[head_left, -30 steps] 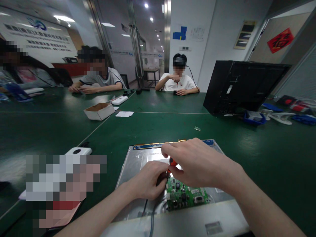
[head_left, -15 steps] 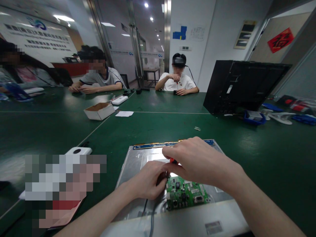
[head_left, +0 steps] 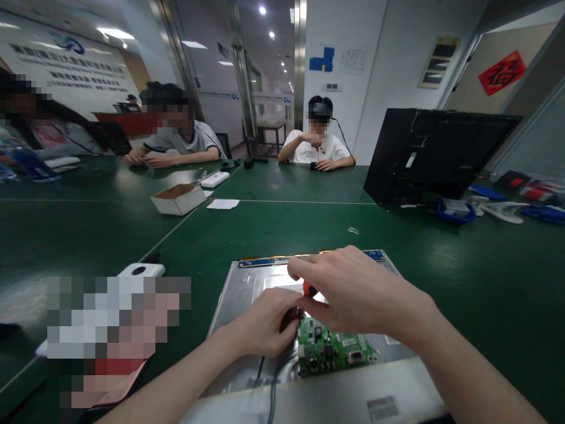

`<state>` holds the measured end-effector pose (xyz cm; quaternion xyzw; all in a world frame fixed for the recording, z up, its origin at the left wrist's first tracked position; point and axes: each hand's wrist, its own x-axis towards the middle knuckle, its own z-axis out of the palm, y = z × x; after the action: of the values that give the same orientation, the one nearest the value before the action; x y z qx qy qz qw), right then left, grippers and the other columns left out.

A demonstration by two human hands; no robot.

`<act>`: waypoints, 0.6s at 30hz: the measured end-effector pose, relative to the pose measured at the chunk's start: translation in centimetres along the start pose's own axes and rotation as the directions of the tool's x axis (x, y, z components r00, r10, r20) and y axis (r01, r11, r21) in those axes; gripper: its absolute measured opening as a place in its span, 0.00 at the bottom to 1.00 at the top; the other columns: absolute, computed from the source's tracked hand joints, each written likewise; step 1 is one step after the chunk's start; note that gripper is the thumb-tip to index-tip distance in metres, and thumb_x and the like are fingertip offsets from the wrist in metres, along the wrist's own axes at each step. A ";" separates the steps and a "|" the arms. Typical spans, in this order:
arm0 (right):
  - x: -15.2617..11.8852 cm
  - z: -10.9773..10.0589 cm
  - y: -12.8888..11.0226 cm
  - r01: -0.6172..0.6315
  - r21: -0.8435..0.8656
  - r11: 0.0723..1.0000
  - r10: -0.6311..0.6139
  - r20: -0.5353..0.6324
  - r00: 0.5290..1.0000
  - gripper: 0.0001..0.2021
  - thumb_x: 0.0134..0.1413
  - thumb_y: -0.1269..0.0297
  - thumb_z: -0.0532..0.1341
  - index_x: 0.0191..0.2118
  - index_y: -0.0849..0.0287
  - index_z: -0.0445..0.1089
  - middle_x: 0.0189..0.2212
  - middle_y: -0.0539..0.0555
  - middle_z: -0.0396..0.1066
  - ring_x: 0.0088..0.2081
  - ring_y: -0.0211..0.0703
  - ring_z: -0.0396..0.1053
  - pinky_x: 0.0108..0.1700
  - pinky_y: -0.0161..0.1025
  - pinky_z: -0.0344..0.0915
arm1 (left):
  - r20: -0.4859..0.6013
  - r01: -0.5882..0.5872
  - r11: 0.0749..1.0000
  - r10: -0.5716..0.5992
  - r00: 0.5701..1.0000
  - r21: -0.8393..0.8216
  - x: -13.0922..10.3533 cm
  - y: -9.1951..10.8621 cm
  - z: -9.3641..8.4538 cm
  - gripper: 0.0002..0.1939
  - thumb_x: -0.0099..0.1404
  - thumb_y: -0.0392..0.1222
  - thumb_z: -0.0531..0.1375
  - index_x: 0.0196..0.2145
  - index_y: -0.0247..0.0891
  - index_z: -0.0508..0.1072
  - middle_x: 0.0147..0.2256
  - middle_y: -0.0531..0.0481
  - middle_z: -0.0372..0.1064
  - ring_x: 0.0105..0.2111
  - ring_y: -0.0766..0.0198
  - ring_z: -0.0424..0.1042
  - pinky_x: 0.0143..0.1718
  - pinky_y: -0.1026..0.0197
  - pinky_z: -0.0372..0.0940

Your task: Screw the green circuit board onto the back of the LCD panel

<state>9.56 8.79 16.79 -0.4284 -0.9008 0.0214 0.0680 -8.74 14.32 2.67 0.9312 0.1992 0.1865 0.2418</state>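
A metal display panel (head_left: 233, 306) lies in front of me, with a green circuit board (head_left: 329, 347) on it. My right hand (head_left: 348, 288) is closed around the red-orange handle of a screwdriver (head_left: 309, 289); the shaft is mostly hidden by my fingers. Beside the board's upper left corner, my left hand (head_left: 271, 321) is closed, its fingertips pressed together close to the screwdriver's lower end. Whatever those fingertips grip is hidden. A blue circuit strip (head_left: 265, 261) runs along the panel's far edge. A grey cable (head_left: 272, 391) passes over the near edge, below my left hand.
A white power bank (head_left: 141, 270) and a blurred-out pinkish item (head_left: 121, 386) lie to the left. An open box (head_left: 179, 200) and white paper (head_left: 223, 204) are farther off. A black monitor casing (head_left: 432, 156) stands at right by a blue tray (head_left: 454, 213). Several people sit around the green table (head_left: 282, 227).
My right hand has turned slightly at the screwdriver, its index finger shifting a little left, and more of the handle shows. My left hand stays in place.
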 end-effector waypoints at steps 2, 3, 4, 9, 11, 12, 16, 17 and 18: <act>0.1 0.0 0.1 -0.024 -0.001 1.000 0.024 -0.004 1.000 0.05 0.59 0.64 0.61 0.40 0.57 0.66 0.33 0.50 0.76 0.30 0.42 0.71 0.25 0.37 0.50 | -0.003 -0.013 1.000 0.013 1.000 -0.009 0.0 0.1 -0.1 0.06 0.53 0.31 0.52 0.29 0.38 0.64 0.27 0.51 0.68 0.26 0.62 0.66 0.30 0.62 0.60; 0.2 0.1 0.1 -0.035 -0.008 0.999 0.035 -0.008 0.999 0.05 0.60 0.62 0.61 0.39 0.57 0.67 0.32 0.50 0.76 0.30 0.42 0.71 0.25 0.37 0.50 | -0.003 -0.019 1.000 0.019 1.000 -0.013 0.1 0.2 -0.1 0.07 0.53 0.31 0.52 0.30 0.38 0.65 0.27 0.51 0.68 0.26 0.62 0.66 0.30 0.62 0.60; 0.2 0.1 0.1 -0.041 -0.017 0.999 0.041 -0.010 0.999 0.06 0.61 0.61 0.61 0.38 0.57 0.68 0.32 0.50 0.76 0.29 0.43 0.71 0.25 0.37 0.49 | -0.004 -0.022 1.000 0.022 1.000 -0.016 0.1 0.3 -0.2 0.08 0.53 0.30 0.52 0.31 0.38 0.65 0.27 0.51 0.69 0.26 0.62 0.66 0.30 0.62 0.60; 0.3 0.1 0.2 -0.038 -0.032 0.999 0.037 -0.011 0.999 0.08 0.63 0.60 0.59 0.36 0.57 0.69 0.30 0.51 0.76 0.28 0.41 0.70 0.24 0.37 0.47 | -0.003 -0.026 1.000 0.026 1.000 0.004 0.0 0.3 -0.2 0.07 0.53 0.31 0.52 0.31 0.38 0.66 0.26 0.51 0.68 0.25 0.62 0.65 0.28 0.62 0.59; 0.1 0.1 0.1 -0.035 -0.028 0.999 0.034 -0.014 0.999 0.05 0.61 0.63 0.59 0.37 0.58 0.68 0.30 0.51 0.76 0.28 0.41 0.69 0.24 0.37 0.47 | -0.006 -0.020 1.000 0.021 1.000 0.016 0.0 0.2 -0.1 0.05 0.53 0.32 0.52 0.30 0.38 0.65 0.26 0.51 0.68 0.25 0.62 0.65 0.28 0.62 0.59; 0.1 0.1 0.1 -0.032 -0.025 0.999 0.032 -0.016 0.999 0.03 0.60 0.65 0.59 0.38 0.58 0.68 0.30 0.51 0.75 0.27 0.41 0.69 0.24 0.37 0.47 | -0.008 -0.017 1.000 0.017 1.000 0.013 -0.1 0.1 0.0 0.05 0.53 0.32 0.53 0.29 0.38 0.65 0.26 0.51 0.68 0.25 0.62 0.65 0.28 0.62 0.59; -0.1 0.0 -0.1 -0.004 -0.002 1.000 0.004 -0.012 1.000 0.07 0.55 0.68 0.59 0.41 0.58 0.65 0.33 0.51 0.75 0.27 0.42 0.69 0.24 0.37 0.49 | -0.013 -0.012 1.000 0.012 1.000 -0.010 -0.1 0.0 0.1 0.06 0.52 0.31 0.53 0.29 0.38 0.64 0.26 0.52 0.67 0.25 0.63 0.65 0.29 0.62 0.59; -0.1 0.0 -0.1 0.000 0.003 1.000 0.000 -0.009 1.000 0.08 0.55 0.69 0.59 0.42 0.58 0.65 0.33 0.51 0.75 0.28 0.42 0.69 0.24 0.37 0.49 | -0.011 -0.008 1.000 0.008 1.000 -0.011 -0.1 0.0 0.1 0.06 0.52 0.31 0.53 0.29 0.38 0.64 0.25 0.52 0.67 0.25 0.63 0.64 0.29 0.63 0.59; -0.1 0.0 -0.1 0.003 0.006 1.000 -0.003 -0.007 1.000 0.08 0.55 0.68 0.60 0.42 0.58 0.64 0.34 0.51 0.75 0.28 0.42 0.69 0.24 0.37 0.49 | -0.010 -0.006 1.000 0.005 1.000 -0.011 -0.1 0.0 0.1 0.06 0.52 0.31 0.53 0.29 0.38 0.65 0.25 0.53 0.66 0.25 0.63 0.64 0.29 0.63 0.59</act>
<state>9.57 8.66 16.76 -0.4268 -0.9012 0.0223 0.0723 -8.75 14.27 2.59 0.9294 0.1967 0.1927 0.2455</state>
